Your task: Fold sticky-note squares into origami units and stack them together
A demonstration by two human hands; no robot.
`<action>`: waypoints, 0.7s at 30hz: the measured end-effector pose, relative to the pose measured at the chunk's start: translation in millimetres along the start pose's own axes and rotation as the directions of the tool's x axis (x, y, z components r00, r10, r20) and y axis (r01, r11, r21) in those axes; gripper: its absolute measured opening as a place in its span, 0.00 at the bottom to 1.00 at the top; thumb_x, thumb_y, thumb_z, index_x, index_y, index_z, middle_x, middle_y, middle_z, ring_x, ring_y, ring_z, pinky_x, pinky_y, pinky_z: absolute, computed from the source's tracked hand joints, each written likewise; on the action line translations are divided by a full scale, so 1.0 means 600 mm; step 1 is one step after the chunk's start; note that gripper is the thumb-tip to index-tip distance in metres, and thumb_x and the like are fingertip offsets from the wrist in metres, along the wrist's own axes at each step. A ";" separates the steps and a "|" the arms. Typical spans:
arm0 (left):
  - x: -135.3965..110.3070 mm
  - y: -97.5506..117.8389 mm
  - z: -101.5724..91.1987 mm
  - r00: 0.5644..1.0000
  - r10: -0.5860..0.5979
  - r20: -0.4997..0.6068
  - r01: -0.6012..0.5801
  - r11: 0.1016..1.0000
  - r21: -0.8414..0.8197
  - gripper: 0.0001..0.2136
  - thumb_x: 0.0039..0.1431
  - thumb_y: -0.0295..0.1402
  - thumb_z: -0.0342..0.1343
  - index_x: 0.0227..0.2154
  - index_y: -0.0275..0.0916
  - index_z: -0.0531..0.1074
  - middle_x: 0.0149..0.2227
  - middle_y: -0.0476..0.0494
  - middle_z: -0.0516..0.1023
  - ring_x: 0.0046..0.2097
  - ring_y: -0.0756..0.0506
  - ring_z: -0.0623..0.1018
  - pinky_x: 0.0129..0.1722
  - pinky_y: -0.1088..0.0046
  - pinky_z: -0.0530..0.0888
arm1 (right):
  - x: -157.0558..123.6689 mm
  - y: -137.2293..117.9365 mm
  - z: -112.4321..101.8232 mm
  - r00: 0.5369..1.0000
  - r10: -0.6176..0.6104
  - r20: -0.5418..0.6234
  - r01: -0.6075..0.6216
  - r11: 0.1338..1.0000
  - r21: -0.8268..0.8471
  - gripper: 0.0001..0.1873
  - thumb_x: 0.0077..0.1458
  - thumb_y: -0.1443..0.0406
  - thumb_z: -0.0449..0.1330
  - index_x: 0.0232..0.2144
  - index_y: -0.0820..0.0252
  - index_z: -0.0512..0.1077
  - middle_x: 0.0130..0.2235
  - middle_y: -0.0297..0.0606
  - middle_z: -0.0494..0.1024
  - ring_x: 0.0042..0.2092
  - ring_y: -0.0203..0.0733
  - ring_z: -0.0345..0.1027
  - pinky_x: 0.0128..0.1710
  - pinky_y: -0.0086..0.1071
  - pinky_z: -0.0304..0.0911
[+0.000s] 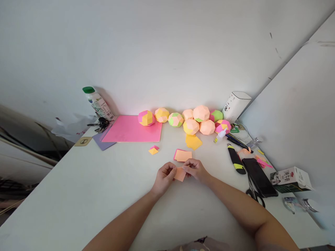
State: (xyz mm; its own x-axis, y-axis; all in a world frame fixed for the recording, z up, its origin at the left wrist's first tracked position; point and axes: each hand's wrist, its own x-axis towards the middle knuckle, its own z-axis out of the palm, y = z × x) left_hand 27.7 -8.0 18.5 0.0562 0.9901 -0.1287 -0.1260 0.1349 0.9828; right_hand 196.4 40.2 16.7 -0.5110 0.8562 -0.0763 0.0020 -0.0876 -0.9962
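Observation:
A small peach square of paper (180,174) is held between both hands over the white table. My left hand (165,177) pinches its left edge with thumb and fingers. On the opposite edge, my right hand (195,170) grips the paper the same way. Just beyond the fingers lies a short stack of peach paper (183,155), with a pink sheet (175,154) showing at its left edge. Up and to the left sits a small folded paper piece (154,150) in yellow and pink. Loose orange-yellow paper squares (194,142) lie farther back.
Several faceted paper balls (201,113) line the wall. A pink board (131,130) and a tilted bottle (98,103) are back left. To the right lie a utility knife (236,159), scissors (252,192), a black phone (259,177) and a milk carton (291,179).

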 end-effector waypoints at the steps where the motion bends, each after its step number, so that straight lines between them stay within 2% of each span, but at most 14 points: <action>1: 0.000 0.000 0.000 1.000 -0.003 -0.002 0.003 1.000 0.003 0.10 0.53 0.39 0.52 0.24 0.38 0.62 0.22 0.53 0.60 0.24 0.53 0.63 0.24 0.78 0.64 | 0.000 0.000 0.000 1.000 -0.001 0.001 0.001 1.000 0.001 0.13 0.49 0.57 0.61 0.24 0.62 0.67 0.21 0.30 0.68 0.22 0.32 0.62 0.22 0.27 0.60; 8: 0.001 -0.006 -0.002 0.999 -0.016 -0.036 0.011 0.992 -0.126 0.11 0.54 0.41 0.50 0.25 0.39 0.62 0.22 0.52 0.64 0.23 0.52 0.66 0.23 0.76 0.65 | 0.002 0.007 -0.003 1.000 0.000 -0.019 0.000 1.000 0.017 0.14 0.49 0.56 0.60 0.27 0.62 0.68 0.22 0.30 0.68 0.22 0.32 0.63 0.22 0.28 0.61; 11: 0.001 -0.004 -0.003 0.999 -0.050 -0.015 0.046 0.984 -0.169 0.13 0.55 0.45 0.48 0.28 0.39 0.62 0.21 0.52 0.67 0.22 0.51 0.68 0.22 0.75 0.66 | 0.002 0.005 -0.002 1.000 -0.007 -0.016 0.007 1.000 0.003 0.13 0.49 0.57 0.61 0.28 0.62 0.69 0.23 0.31 0.70 0.22 0.32 0.64 0.22 0.28 0.61; 17: 0.001 -0.003 -0.001 0.995 -0.072 0.069 0.080 0.990 -0.113 0.16 0.56 0.47 0.48 0.30 0.37 0.67 0.25 0.48 0.70 0.24 0.50 0.69 0.24 0.73 0.68 | 0.002 0.004 0.001 1.000 -0.019 -0.019 0.019 1.000 -0.015 0.12 0.48 0.58 0.62 0.32 0.61 0.72 0.27 0.33 0.72 0.25 0.33 0.63 0.24 0.28 0.60; 21: 0.000 -0.004 0.001 0.999 -0.032 0.024 0.034 0.997 -0.064 0.13 0.53 0.44 0.53 0.32 0.38 0.68 0.26 0.51 0.68 0.24 0.52 0.68 0.25 0.74 0.68 | 0.004 0.005 -0.001 0.999 -0.025 -0.040 0.024 1.000 -0.016 0.15 0.47 0.59 0.63 0.37 0.59 0.71 0.24 0.30 0.68 0.24 0.32 0.60 0.24 0.27 0.60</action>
State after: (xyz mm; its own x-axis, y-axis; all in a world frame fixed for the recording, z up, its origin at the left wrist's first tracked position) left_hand 28.7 -8.3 16.4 0.0840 0.9840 -0.1571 -0.1868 0.1704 0.9675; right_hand 195.8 42.1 13.4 -0.4761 0.8778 -0.0531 0.0035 -0.0585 -0.9983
